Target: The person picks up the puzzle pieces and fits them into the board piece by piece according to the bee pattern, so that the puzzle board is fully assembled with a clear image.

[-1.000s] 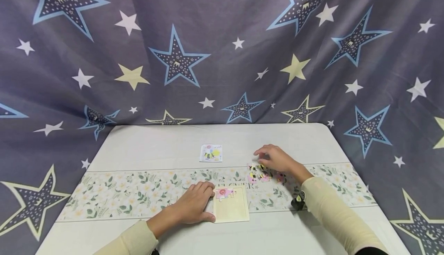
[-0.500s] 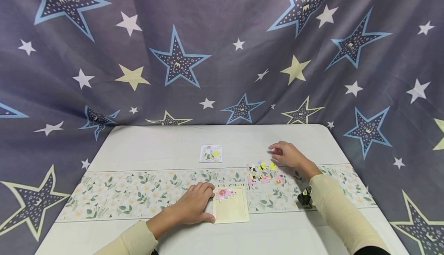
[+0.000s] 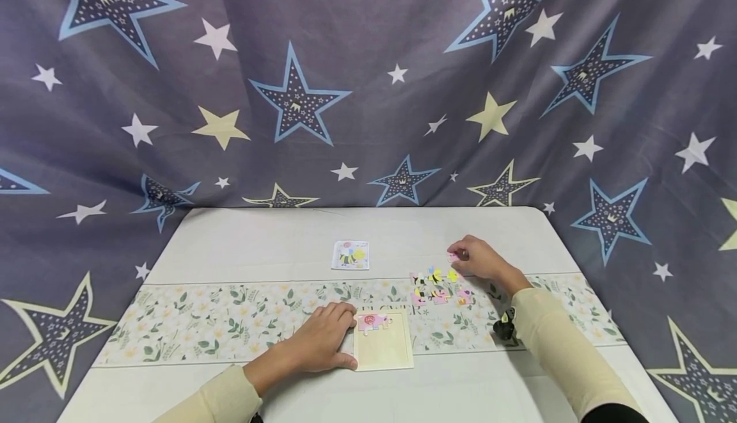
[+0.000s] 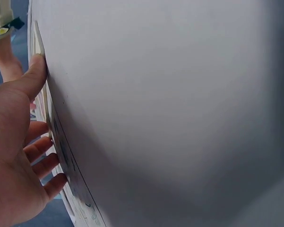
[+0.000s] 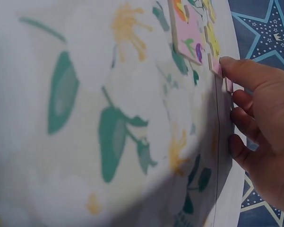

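Note:
My left hand (image 3: 326, 338) rests along the left edge of a shallow wooden puzzle tray (image 3: 382, 351), its thumb at the near corner and its fingers at the far part of that edge. In the tray's upper left lies a pink puzzle section (image 3: 373, 322) with a red round design. At the right, my right hand (image 3: 476, 258) pinches a pink puzzle piece (image 3: 453, 257) with thumb and curled fingers, just beyond the loose pieces. The right wrist view shows that hand low over the table, its fingertips partly hiding the piece. Several loose puzzle pieces (image 3: 435, 275) lie in rows nearby.
A small picture card (image 3: 350, 255) showing a bee lies at the table's back middle. A flowered band (image 3: 230, 324) crosses the white table (image 3: 259, 237). A star-patterned cloth (image 3: 345, 109) hangs behind and beside it.
My right hand has moved right and away from over the loose pieces, uncovering them. A pink piece now shows at its fingertips. My left hand and the tray stay in place.

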A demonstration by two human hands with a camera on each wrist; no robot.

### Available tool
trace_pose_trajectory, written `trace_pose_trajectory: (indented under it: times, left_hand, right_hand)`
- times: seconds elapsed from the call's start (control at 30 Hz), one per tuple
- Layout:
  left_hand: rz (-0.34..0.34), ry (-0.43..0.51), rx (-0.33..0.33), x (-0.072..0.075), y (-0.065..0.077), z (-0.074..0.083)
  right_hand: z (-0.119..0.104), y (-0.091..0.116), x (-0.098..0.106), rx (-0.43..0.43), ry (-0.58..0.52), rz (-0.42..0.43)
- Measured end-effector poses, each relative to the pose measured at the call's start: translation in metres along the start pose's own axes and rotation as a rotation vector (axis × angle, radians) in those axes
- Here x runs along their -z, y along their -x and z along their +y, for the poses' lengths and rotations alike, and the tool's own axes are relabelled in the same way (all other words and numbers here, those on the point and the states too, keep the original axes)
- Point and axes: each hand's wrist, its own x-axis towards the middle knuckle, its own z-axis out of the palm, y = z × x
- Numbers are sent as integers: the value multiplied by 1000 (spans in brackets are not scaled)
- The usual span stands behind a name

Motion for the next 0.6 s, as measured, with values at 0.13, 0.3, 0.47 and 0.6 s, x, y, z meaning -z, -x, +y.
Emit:
trace_pose_trajectory:
  times: [0.13, 0.3, 0.47, 0.6]
  left_hand:
    - [0, 1, 0, 0, 0, 0]
    - [-1, 2, 3, 1, 1, 0]
    - [12, -5, -7, 1, 1, -1]
    - [35, -10, -26, 1, 2, 0]
  right_hand:
    - [-3, 0, -1, -20, -24, 8]
    - [-9, 1, 0, -19, -44, 26]
    - [-10, 1, 0, -18, -42, 42]
    - [-6, 0, 0, -24, -34, 34]
